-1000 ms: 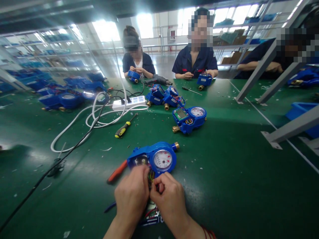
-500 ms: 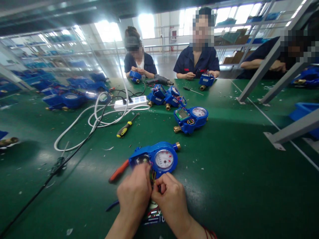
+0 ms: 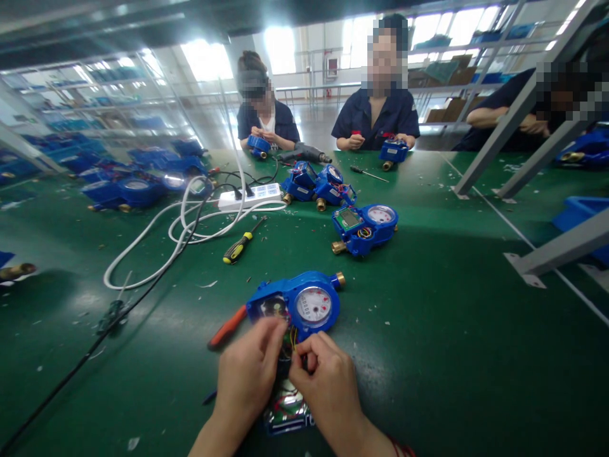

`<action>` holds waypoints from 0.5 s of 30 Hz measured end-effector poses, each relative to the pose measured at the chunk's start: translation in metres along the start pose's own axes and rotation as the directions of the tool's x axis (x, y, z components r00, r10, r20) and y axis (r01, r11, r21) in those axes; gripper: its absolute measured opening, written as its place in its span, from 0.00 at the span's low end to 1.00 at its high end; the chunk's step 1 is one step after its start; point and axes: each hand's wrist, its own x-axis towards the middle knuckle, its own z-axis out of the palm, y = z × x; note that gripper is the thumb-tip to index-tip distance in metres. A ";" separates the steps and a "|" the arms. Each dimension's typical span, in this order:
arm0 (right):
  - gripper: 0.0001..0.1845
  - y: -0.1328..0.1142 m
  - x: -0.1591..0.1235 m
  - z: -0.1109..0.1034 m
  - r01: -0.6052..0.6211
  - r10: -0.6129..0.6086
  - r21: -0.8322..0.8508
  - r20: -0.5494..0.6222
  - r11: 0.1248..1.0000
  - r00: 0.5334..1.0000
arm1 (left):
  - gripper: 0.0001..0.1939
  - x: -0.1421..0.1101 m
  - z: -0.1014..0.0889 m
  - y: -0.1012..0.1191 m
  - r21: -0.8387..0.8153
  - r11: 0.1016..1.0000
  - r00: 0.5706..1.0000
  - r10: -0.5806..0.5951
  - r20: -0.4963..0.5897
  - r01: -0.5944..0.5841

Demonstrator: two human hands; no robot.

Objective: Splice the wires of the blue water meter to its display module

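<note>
A blue water meter (image 3: pixel 308 282) with a round white dial and a brass fitting lies before me. Its open compartment shows dark parts inside. My right hand (image 3: pixel 328 374) is closed in a pinch on thin yellow and dark wires (image 3: pixel 293 336) beside the dial. At the compartment's edge is my left hand (image 3: pixel 252 362), its fingertips pressed together; what they hold, if anything, is hidden. Between my wrists lies a circuit board (image 3: pixel 288 412) with red wires, partly covered by my right hand. An orange-handled tool (image 3: pixel 227 328) touches the meter's left side, its tip out of sight.
Beyond the meter are another blue meter (image 3: pixel 366 228), a yellow-black screwdriver (image 3: pixel 238 247) and a white power strip (image 3: pixel 257 195) with looped cable. A black cable (image 3: pixel 118 314) crosses at left. Metal frame legs (image 3: pixel 561 244) stand at right. Co-workers handle meters across the table.
My left hand has moved slightly left and down, away from the wires, uncovering more of the circuit board. My right hand keeps its pinch. A co-worker's hand opposite has shifted left.
</note>
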 end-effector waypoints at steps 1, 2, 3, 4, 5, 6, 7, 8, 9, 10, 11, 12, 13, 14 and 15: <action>0.07 0.000 0.000 -0.001 -0.001 0.001 0.003 0.009 1.000 1.000 | 0.11 -0.002 -0.001 -0.001 -0.036 0.999 1.000 0.005 0.011 -0.004; 0.07 0.000 -0.001 -0.001 -0.002 0.002 0.007 0.019 1.000 1.000 | 0.11 -0.004 -0.002 -0.002 -0.067 0.998 1.000 0.005 0.015 -0.004; 0.06 0.001 -0.001 -0.002 0.000 0.000 0.012 0.029 1.000 1.000 | 0.11 -0.007 -0.002 -0.002 -0.095 0.995 1.000 0.007 0.015 -0.005; 0.06 0.001 -0.001 -0.003 0.001 -0.002 0.016 0.037 1.000 0.999 | 0.10 -0.010 -0.002 -0.002 -0.122 0.992 1.000 0.010 0.010 -0.009; 0.05 0.001 -0.001 -0.004 0.001 -0.002 0.022 0.042 1.000 0.999 | 0.09 -0.013 -0.001 -0.002 -0.147 0.989 1.000 0.010 0.003 -0.010; 0.05 0.001 -0.001 -0.004 0.001 -0.002 0.032 0.045 0.999 0.999 | 0.09 -0.015 0.000 -0.002 -0.169 0.986 1.000 0.011 -0.001 -0.011; 0.06 0.002 -0.001 -0.005 0.004 -0.006 0.044 0.043 0.999 0.999 | 0.09 -0.018 0.001 -0.002 -0.185 0.983 1.000 0.010 -0.003 -0.011; 0.06 0.002 -0.001 -0.006 0.014 -0.016 0.054 0.037 0.998 0.999 | 0.09 -0.021 0.002 -0.002 -0.192 0.981 1.000 0.009 -0.005 -0.009; 0.07 0.002 0.000 -0.006 0.029 -0.031 0.060 0.030 0.998 0.999 | 0.09 -0.023 0.003 -0.002 -0.192 0.981 1.000 0.005 -0.008 -0.006; 0.07 0.003 0.001 -0.006 0.049 -0.050 0.061 0.025 0.997 0.998 | 0.09 -0.025 0.005 -0.002 -0.192 0.981 1.000 0.001 -0.014 -0.003; 0.08 0.003 0.001 -0.006 0.073 -0.074 0.055 0.022 0.996 0.997 | 0.10 -0.026 0.006 -0.002 -0.191 0.982 1.000 0.005 -0.029 -0.010; 0.09 0.004 0.002 -0.006 0.096 -0.097 0.042 0.021 0.994 0.995 | 0.10 -0.027 0.006 -0.002 -0.187 0.982 0.999 0.015 -0.051 -0.025; 0.09 0.005 0.002 -0.005 0.123 -0.123 0.028 0.019 0.992 0.992 | 0.10 -0.027 0.007 -0.001 -0.178 0.983 0.997 0.034 -0.075 -0.047; 0.10 0.006 0.002 -0.005 0.152 -0.153 0.013 0.014 0.988 0.988 | 0.10 -0.027 0.007 -0.001 -0.165 0.983 0.994 0.059 -0.097 -0.074; 0.11 0.006 0.002 -0.005 0.187 -0.187 -0.004 0.005 0.982 0.982 | 0.09 -0.027 0.007 -0.001 -0.149 0.983 0.989 0.093 -0.116 -0.110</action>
